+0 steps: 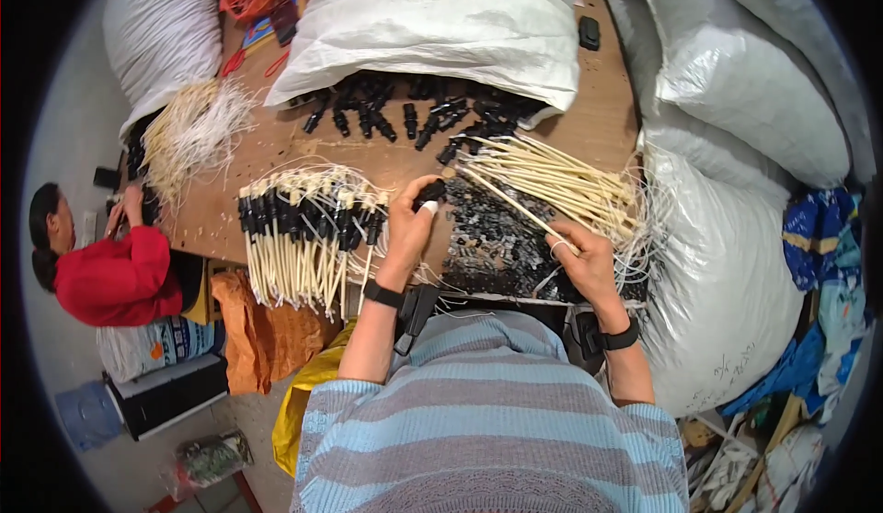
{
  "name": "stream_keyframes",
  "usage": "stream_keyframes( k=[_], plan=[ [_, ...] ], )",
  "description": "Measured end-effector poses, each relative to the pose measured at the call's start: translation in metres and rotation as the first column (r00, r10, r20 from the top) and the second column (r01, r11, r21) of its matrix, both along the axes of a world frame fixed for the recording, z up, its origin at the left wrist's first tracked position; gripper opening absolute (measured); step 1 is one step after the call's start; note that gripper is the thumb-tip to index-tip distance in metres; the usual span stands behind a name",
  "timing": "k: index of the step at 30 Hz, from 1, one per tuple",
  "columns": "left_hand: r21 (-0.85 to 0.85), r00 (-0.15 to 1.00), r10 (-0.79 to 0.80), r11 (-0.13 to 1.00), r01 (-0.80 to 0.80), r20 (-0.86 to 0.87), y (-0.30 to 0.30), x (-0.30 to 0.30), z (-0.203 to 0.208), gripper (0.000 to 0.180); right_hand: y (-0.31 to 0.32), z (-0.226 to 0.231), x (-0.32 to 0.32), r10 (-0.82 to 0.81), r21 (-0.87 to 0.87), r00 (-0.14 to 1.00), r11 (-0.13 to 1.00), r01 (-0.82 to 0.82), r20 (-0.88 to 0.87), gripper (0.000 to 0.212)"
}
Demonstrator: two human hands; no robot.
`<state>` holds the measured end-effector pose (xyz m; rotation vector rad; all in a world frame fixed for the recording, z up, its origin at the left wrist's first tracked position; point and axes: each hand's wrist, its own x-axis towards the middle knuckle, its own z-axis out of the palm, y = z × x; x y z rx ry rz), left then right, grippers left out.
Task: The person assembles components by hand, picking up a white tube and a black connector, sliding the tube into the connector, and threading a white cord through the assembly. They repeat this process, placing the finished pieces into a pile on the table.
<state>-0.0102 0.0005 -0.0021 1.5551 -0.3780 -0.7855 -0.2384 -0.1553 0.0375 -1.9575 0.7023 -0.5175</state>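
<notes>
My left hand (411, 223) is closed around a black plastic fitting (430, 193), with a white covering on one fingertip. In my right hand (587, 260) is a thin cream-coloured tube (510, 199), its far end pointing up and left toward the fitting but apart from it. A bundle of similar cream tubes (561, 177) with white cords lies beyond my right hand. Left of my left hand, several tubes with black fittings on them (308, 228) are laid side by side. Small black pieces (492, 237) cover the table between my hands.
A large white sack (441, 26) spills black fittings (368, 113) onto the brown table (602, 90). Stuffed white sacks (722, 283) crowd the right side. At left, a person in red (120, 274) works beside a heap of corded tubes (189, 141). An orange sack (262, 329) hangs near the table edge.
</notes>
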Motion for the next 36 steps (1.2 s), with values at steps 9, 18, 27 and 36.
stream_keyframes(
  k=[9, 18, 27, 36],
  plan=[
    [0.180, 0.536, -0.359, 0.916, 0.357, 0.764, -0.006, -0.038, 0.014, 0.036, -0.003, 0.007, -0.023, 0.192, -0.219, 0.971, 0.951, -0.220, -0.142, 0.029],
    [0.267, 0.442, -0.219, 0.962, -0.050, 0.870, 0.024, -0.052, 0.029, 0.030, -0.071, 0.014, -0.071, -0.007, -0.394, 0.934, 0.908, -0.144, -0.358, 0.034],
    [0.207, 0.633, -0.015, 0.951, -0.230, 0.774, 0.053, -0.065, 0.040, 0.024, -0.132, 0.028, -0.126, -0.193, 0.163, 0.942, 0.975, 0.152, 0.276, 0.038],
    [0.255, 0.471, -0.281, 0.960, 0.119, 0.836, 0.016, -0.129, 0.048, 0.029, -0.050, 0.110, -0.212, -0.134, -0.544, 0.991, 0.830, 0.126, 0.024, 0.062]
  ],
)
